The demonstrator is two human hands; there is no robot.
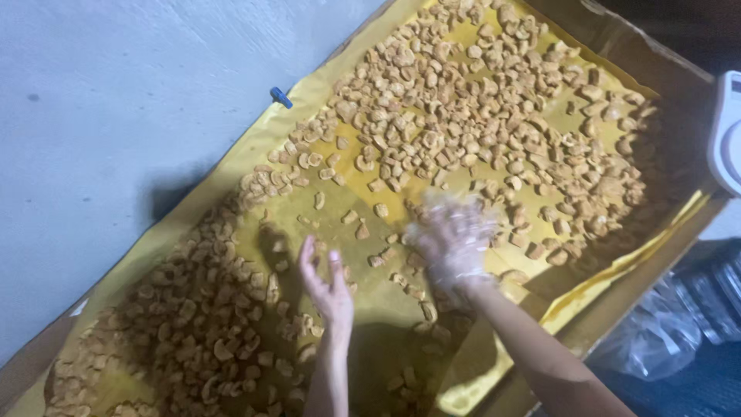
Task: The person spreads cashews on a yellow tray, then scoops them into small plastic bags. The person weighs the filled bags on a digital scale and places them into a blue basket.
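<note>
Now my bare left hand hovers open, holding nothing, over the yellow sheet, beside my blurred gloved right hand, fingers spread among golden snack pieces scattered across it, seemingly spreading them.

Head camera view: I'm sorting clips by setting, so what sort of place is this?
Probably a small food-processing or packing space: golden fried snack pieces spread on a yellow-lined tray, a white scale beside it, and the right hand in a clear glove.

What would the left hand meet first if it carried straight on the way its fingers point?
Probably bare yellow liner, then the scattered fried snack pieces just beyond the left hand; its height above the tray is unclear.
</note>
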